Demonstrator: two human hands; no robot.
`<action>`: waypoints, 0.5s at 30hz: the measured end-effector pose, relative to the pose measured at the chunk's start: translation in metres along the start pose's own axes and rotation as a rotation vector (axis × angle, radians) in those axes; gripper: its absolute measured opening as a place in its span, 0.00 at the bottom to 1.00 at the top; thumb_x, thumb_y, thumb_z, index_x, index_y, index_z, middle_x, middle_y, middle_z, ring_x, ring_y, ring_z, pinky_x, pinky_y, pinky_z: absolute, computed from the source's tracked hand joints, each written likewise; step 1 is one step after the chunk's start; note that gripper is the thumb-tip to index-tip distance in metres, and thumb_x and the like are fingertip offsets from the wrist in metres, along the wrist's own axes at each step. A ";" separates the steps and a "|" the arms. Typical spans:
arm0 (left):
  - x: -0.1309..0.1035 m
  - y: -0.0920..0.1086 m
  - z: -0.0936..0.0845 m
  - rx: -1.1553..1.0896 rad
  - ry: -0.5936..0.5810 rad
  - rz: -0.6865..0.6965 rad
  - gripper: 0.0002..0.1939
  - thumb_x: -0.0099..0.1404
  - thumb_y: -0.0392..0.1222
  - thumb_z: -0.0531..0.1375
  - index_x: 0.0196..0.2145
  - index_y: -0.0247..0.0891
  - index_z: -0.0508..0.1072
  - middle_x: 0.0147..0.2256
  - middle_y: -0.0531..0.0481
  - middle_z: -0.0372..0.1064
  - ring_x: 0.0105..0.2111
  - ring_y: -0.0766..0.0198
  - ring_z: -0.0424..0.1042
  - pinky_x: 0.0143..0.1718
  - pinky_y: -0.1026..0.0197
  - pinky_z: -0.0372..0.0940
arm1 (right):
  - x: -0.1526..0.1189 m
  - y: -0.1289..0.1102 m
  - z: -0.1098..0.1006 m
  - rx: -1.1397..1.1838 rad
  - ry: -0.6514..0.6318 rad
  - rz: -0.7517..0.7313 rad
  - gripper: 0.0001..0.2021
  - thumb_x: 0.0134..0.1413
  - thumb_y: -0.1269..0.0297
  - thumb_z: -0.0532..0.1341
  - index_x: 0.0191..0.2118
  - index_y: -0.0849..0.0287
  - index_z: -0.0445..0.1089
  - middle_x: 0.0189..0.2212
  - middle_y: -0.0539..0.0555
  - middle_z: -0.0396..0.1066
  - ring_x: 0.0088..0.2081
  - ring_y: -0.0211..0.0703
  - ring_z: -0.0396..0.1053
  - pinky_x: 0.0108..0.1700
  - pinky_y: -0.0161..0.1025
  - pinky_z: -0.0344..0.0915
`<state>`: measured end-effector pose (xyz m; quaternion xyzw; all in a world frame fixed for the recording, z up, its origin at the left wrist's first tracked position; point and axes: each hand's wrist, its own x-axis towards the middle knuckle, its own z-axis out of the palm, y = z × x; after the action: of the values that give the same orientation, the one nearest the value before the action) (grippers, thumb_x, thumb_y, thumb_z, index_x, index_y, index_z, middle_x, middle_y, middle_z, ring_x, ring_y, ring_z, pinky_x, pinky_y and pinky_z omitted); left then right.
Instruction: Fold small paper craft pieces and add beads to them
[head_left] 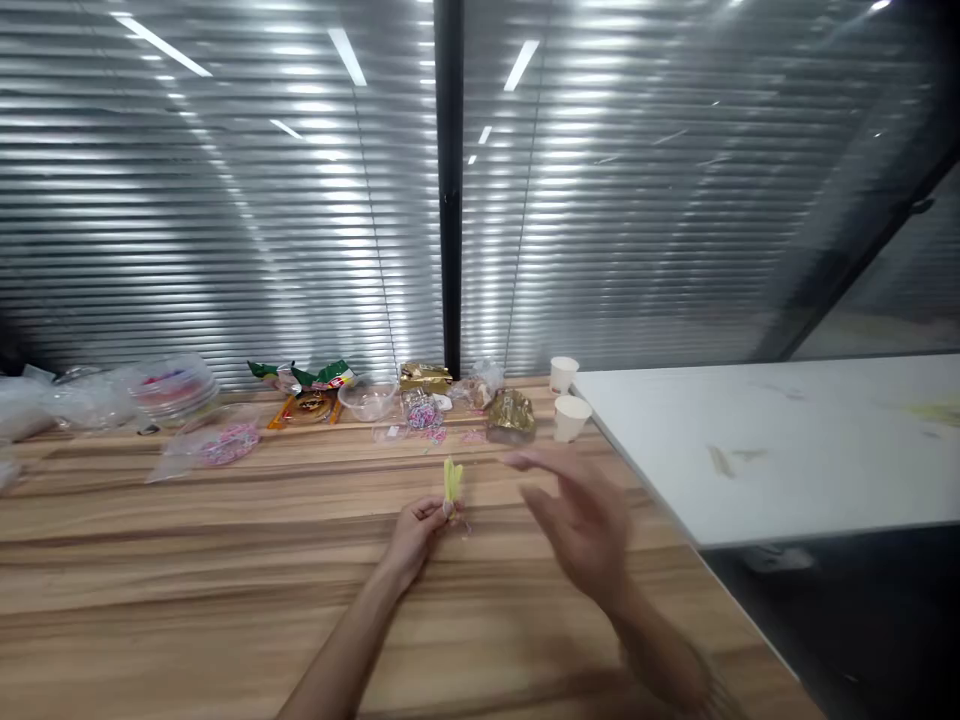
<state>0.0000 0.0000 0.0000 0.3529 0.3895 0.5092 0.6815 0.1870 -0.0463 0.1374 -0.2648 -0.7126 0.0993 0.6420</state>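
My left hand (420, 532) pinches a small item with yellow strips standing upright (452, 480) and a pale band round its base, just above the wooden table. Its exact kind is too small to make out. My right hand (581, 515) is raised to the right of it, blurred by motion, with thumb and fingers apart and nothing between them. Tiny colourful pieces (435, 436) lie scattered on the table beyond my hands, around a small clear bag of similar pieces (422, 412).
Along the back stand two paper cups (571, 418), a gold wrapper (511, 415), a clear plastic bowl (367, 398), green snack packets (322, 375) and stacked clear containers (171, 390). A bag of pink pieces (229, 443) lies left. A white table (787, 430) adjoins on the right.
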 end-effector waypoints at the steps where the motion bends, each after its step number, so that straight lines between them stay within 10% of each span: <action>1: 0.000 0.000 0.000 -0.030 0.006 -0.005 0.13 0.44 0.41 0.68 0.27 0.30 0.75 0.30 0.44 0.74 0.29 0.64 0.70 0.36 0.62 0.63 | -0.005 0.022 0.013 -0.024 -0.008 0.091 0.10 0.52 0.69 0.57 0.41 0.57 0.68 0.35 0.55 0.72 0.38 0.43 0.69 0.42 0.44 0.66; 6: 0.003 -0.001 -0.002 -0.152 0.017 -0.020 0.11 0.45 0.37 0.68 0.28 0.30 0.74 0.31 0.44 0.74 0.28 0.69 0.70 0.34 0.67 0.64 | -0.055 0.107 0.056 0.000 -0.207 0.560 0.12 0.53 0.60 0.55 0.36 0.62 0.70 0.34 0.58 0.72 0.35 0.44 0.69 0.36 0.40 0.68; 15: 0.003 0.001 0.002 -0.173 -0.030 -0.049 0.12 0.43 0.36 0.69 0.27 0.29 0.74 0.24 0.49 0.71 0.24 0.72 0.67 0.29 0.71 0.63 | -0.079 0.104 0.065 0.252 -0.371 0.646 0.16 0.54 0.56 0.54 0.43 0.59 0.69 0.41 0.56 0.69 0.42 0.45 0.67 0.45 0.43 0.63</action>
<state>0.0017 0.0027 0.0015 0.2907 0.3425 0.5186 0.7275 0.1532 0.0134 0.0091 -0.3721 -0.6789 0.4289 0.4655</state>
